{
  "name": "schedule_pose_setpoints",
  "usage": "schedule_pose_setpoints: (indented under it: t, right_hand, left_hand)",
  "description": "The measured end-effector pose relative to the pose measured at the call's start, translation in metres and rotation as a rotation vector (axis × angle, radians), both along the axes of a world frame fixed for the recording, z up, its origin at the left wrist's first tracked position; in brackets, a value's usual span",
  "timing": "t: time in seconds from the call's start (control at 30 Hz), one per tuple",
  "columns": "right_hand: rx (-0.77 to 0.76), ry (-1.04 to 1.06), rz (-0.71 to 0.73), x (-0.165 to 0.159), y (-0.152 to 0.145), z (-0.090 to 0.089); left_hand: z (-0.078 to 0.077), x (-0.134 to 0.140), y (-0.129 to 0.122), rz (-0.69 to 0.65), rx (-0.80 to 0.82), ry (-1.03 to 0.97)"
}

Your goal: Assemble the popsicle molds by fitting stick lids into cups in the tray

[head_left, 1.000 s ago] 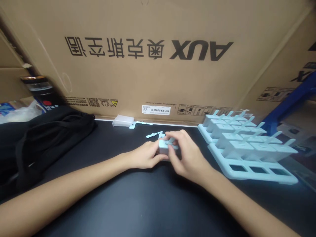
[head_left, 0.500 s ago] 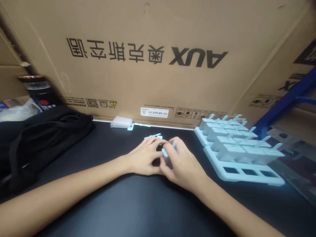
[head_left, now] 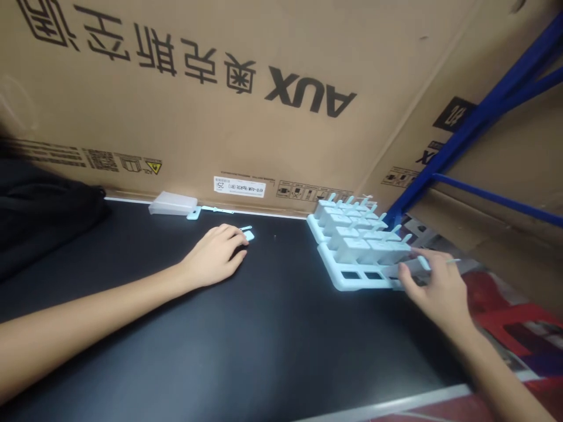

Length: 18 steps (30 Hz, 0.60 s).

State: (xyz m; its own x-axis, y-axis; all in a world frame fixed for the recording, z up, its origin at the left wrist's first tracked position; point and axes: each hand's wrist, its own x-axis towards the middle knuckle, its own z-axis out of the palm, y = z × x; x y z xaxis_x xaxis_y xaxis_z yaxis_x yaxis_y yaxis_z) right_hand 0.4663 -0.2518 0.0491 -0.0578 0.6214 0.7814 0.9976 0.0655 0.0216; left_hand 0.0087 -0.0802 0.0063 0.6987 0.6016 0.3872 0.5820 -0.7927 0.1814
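Note:
My right hand [head_left: 440, 287] grips a popsicle mold [head_left: 398, 269], a pale translucent cup with a light blue stick cap. It tilts over the near right slot of the light blue tray [head_left: 352, 282]. Several more molds [head_left: 352, 249], their stick handles pointing up, stand in rows behind. On the black table, my left hand [head_left: 215, 255] lies with its thumb apart from the bent fingers. Its fingertips are at a light blue popsicle stick [head_left: 248, 235], partly hidden by the hand.
A clear mold cup [head_left: 173, 204] and further light blue sticks [head_left: 215, 210] lie along the table's back edge. Behind stands a large cardboard box [head_left: 197, 129]. Black cloth [head_left: 44, 217] is at left, a blue metal frame [head_left: 440, 158] at right.
My hands have parted. The right one has carried the popsicle mold rightward to the tray, while the left stays by the loose sticks. My view has turned to the right.

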Motion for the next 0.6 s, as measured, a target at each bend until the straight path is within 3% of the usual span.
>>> schedule_pose_setpoints:
  t: [0.13, 0.37, 0.6]
  right_hand:
    - [-0.013, -0.025, 0.013, 0.008, 0.010, -0.004]
    - [-0.047, 0.009, 0.008, 0.007, 0.007, -0.006]
    - [-0.115, -0.058, -0.200, -0.003, -0.004, -0.024]
  left_hand:
    - [0.004, -0.001, -0.004, -0.013, -0.002, -0.023]
    - [-0.002, -0.003, -0.001, -0.054, -0.064, -0.089]
    - [-0.002, -0.002, 0.000, -0.007, -0.081, -0.091]
